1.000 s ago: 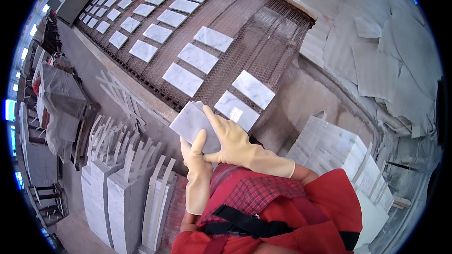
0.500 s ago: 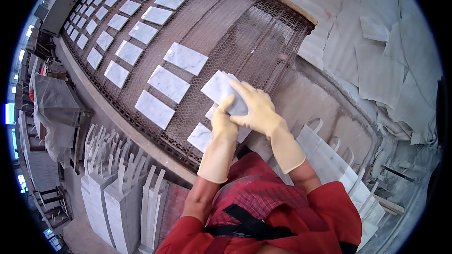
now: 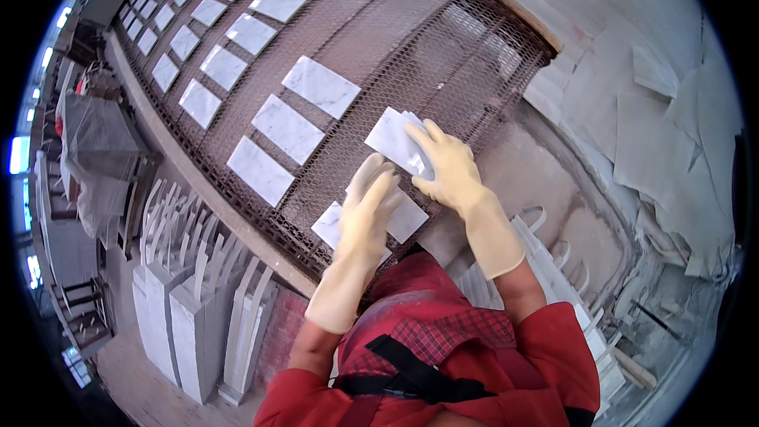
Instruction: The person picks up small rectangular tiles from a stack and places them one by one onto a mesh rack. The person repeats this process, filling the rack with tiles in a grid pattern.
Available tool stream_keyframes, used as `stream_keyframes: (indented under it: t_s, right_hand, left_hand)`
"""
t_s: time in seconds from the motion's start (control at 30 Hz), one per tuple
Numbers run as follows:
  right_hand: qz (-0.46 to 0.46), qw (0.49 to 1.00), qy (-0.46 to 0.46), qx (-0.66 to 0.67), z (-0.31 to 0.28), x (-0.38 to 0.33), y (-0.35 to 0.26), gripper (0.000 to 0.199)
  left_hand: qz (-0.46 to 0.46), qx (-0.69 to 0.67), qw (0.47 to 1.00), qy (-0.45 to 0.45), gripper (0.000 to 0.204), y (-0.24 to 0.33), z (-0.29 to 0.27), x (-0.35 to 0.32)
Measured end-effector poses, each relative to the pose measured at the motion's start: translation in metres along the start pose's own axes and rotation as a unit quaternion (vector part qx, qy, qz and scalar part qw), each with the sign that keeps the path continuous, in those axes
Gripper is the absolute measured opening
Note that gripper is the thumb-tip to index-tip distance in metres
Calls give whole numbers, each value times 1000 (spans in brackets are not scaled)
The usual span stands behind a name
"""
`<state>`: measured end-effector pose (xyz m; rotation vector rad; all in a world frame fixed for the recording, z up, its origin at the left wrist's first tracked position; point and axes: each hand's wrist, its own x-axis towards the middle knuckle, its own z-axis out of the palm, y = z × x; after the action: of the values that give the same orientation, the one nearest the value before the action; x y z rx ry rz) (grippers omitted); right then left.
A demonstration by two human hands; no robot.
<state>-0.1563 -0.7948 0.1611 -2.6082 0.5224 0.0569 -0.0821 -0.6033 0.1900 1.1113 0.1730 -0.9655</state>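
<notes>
White marble tiles with grey veins lie on a brown mesh-topped conveyor. My right hand [image 3: 449, 166], in a cream rubber glove, grips a small stack of tiles [image 3: 395, 138] by its right edge, thumb underneath on the near side. My left hand [image 3: 367, 199], gloved alike, hovers apart from the stack with its fingers stretched out and slightly blurred; nothing shows in it. Beneath and beside it lie a tile [image 3: 327, 225] at the left and another tile [image 3: 408, 218] at the right, both partly covered. A row of three tiles, the middle one [image 3: 288, 128], lies beyond.
The mesh conveyor [image 3: 379, 55] runs off to the far left with many more tiles in rows. Strapped slab bundles [image 3: 194, 324] stand at the lower left. Broken pale sheets [image 3: 632, 126] cover the right side. More slabs [image 3: 545, 261] lean by my right forearm.
My left hand has come off the tile stack and moved down and to the left. My right hand keeps the stack, now slightly further right. The rows of tiles appear shifted in view.
</notes>
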Motion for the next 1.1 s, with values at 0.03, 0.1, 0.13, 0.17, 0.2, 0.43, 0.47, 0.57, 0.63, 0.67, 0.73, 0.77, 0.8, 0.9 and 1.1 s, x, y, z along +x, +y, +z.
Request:
stream_keyframes:
  t_s: [0.03, 0.1, 0.13, 0.17, 0.2, 0.43, 0.47, 0.57, 0.63, 0.67, 0.73, 0.77, 0.8, 0.9, 1.1]
  right_hand:
    - [13, 999, -5, -41, 2, 0, -11, 106]
    - [41, 994, -4, -103, 7, 0, -20, 108]
    - [54, 990, -4, -134, 9, 0, -25, 109]
    - [67, 988, -22, -137, 6, 3, -27, 108]
    - [83, 986, -39, -140, 5, 5, -28, 108]
    - [6, 1000, 1, -6, 1, 9, -3, 114]
    - [-10, 999, 24, 28, -2, 8, 3, 114]
    - [35, 977, 19, 209, -23, 14, 6, 109]
    - [63, 954, 17, 294, -36, 30, 3, 103]
    - [58, 960, 28, 273, -44, 44, -2, 104]
    - [33, 973, 61, 222, -44, 86, -12, 104]
    - [15, 978, 82, 189, -41, 111, -14, 102]
    - [-1, 982, 106, 154, -37, 135, -17, 101]
    - [-9, 988, 130, 79, -19, 206, -25, 99]
    - [31, 993, 38, -106, 4, 265, -42, 109]
  left_hand:
    - [54, 77, 995, 36, 70, 10, -12, -14]
    - [151, 202, 958, 140, 69, 19, -56, -33]
    - [198, 246, 925, 211, 69, 18, -84, -38]
    - [228, 265, 885, 307, 67, 25, -94, -45]
    - [254, 284, 834, 399, 65, 32, -104, -53]
    - [265, 211, 768, 544, 63, -43, -268, -38]
    - [268, 211, 767, 544, 63, -46, -268, -32]
    - [282, 211, 752, 558, 63, -47, -260, -29]
    - [278, 238, 741, 563, 62, -47, -256, -30]
    - [275, 249, 739, 562, 62, -44, -250, -28]
    - [274, 259, 735, 564, 62, -39, -236, -29]
    - [276, 261, 733, 565, 62, -38, -235, -29]
    - [278, 262, 731, 565, 61, -38, -235, -28]
    - [288, 253, 734, 560, 61, -42, -239, -27]
    - [282, 229, 748, 555, 59, -40, -232, -29]
